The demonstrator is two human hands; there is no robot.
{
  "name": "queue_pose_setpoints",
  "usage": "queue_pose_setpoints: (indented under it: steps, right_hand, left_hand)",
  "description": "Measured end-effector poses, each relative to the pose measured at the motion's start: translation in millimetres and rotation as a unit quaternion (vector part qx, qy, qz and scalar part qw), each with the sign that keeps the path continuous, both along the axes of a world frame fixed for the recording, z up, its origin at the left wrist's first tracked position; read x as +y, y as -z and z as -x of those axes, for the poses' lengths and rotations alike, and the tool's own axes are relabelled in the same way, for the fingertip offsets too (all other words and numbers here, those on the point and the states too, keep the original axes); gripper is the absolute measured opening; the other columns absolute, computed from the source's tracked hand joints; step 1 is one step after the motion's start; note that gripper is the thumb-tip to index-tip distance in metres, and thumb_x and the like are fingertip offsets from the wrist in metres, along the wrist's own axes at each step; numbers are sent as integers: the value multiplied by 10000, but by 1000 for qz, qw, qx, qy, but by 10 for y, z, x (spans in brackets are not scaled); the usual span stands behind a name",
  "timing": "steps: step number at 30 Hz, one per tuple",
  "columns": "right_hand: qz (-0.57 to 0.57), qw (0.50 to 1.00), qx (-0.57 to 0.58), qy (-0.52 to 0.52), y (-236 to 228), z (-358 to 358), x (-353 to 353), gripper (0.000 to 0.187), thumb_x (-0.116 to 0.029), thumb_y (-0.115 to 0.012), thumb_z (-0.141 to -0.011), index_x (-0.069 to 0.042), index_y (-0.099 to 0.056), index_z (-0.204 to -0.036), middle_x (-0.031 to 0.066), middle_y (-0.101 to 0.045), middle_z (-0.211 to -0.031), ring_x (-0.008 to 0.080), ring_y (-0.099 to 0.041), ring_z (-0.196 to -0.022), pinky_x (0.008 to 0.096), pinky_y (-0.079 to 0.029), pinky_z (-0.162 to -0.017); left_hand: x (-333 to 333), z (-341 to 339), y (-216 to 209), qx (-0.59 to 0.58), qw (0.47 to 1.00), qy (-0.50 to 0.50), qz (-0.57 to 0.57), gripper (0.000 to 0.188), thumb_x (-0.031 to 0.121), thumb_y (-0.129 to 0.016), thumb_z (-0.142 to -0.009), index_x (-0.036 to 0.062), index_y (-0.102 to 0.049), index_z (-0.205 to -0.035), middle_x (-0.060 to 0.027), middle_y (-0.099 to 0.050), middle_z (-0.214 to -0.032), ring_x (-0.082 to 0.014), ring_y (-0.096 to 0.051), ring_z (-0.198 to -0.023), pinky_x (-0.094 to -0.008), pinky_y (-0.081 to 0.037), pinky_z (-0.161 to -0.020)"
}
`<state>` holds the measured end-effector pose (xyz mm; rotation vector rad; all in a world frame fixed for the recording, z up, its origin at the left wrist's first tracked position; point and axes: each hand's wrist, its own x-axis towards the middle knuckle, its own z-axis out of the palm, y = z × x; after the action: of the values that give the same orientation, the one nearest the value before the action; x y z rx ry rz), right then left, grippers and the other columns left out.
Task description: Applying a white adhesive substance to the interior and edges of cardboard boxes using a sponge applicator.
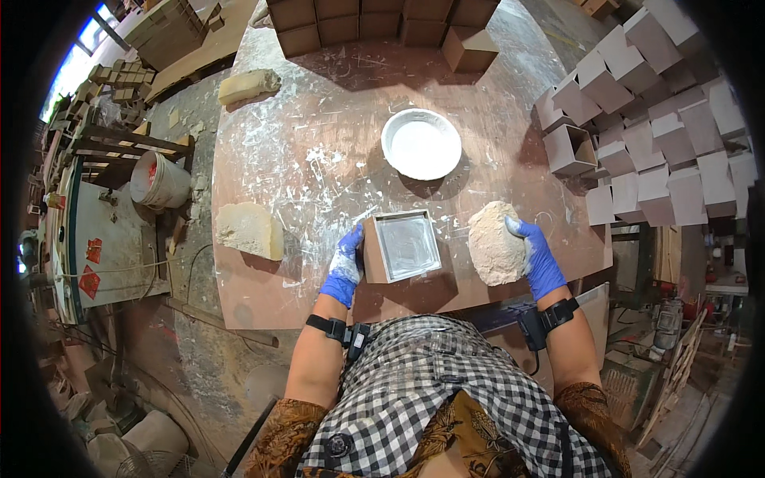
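A square open mould box (pixel 401 246) with a pale dusted inside sits near the front edge of the brown worktable (pixel 319 135). My left hand (pixel 345 267), in a blue glove, presses against the box's left side. Right of the box lies a pale lump of clay (pixel 495 243). My right hand (pixel 537 257), also gloved in blue, grips the lump's right side. Both wrists carry black strapped bands.
A white bowl (pixel 421 144) of powder stands behind the box. A clay slab (pixel 250 230) lies at the table's left edge, another clay lump (pixel 249 84) farther back. Stacked brown blocks (pixel 653 135) rise at right and at the back (pixel 382 20). A bucket (pixel 158 180) stands on the floor at left.
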<state>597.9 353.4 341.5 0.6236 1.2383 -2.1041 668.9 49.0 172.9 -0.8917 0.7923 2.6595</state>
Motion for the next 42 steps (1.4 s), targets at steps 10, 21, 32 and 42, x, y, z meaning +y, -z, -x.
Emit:
queue_pose_setpoints:
  steps: [10,21,32,42]
  right_hand:
    - [-167,825,350,-412,-127,120,-517,407,-168,-651,-647,-31,-575,-1023,84,-615,-924,199,-576,-876,317,-445,-780]
    - [-387,649,313,-575,70,170,-762,481,-240,-662,-683,-58,-540,-1111,177,-595,-1031,299,-571,-961,362,-441,-836]
    - [-231,786,127,-560,288,244,-806,475,-197,-651,-711,7,-547,-1127,135,-615,-1014,238,-580,-913,321,-432,-827]
    - [116,988,36,-99,-104,223,-525,477,-182,-545,-795,63,-436,-1190,181,-565,-1098,284,-596,-959,400,-483,-860]
  left_hand:
    - [54,40,-119,11,999,22,35,462,329,-584,-828,59,-505,-1194,-94,-566,-1137,-238,-545,-1018,-366,-431,-910]
    - [115,44,-386,28,997,13,67,410,286,-628,-805,55,-551,-1135,-71,-597,-1075,-195,-571,-954,-332,-465,-848]
    - [147,123,-326,4,997,8,78,338,244,-629,-805,46,-574,-1072,-59,-616,-985,-182,-586,-868,-321,-476,-785]
    - [-141,260,-303,-5,980,7,200,204,202,-580,-845,52,-593,-983,-47,-619,-874,-165,-592,-763,-313,-486,-721]
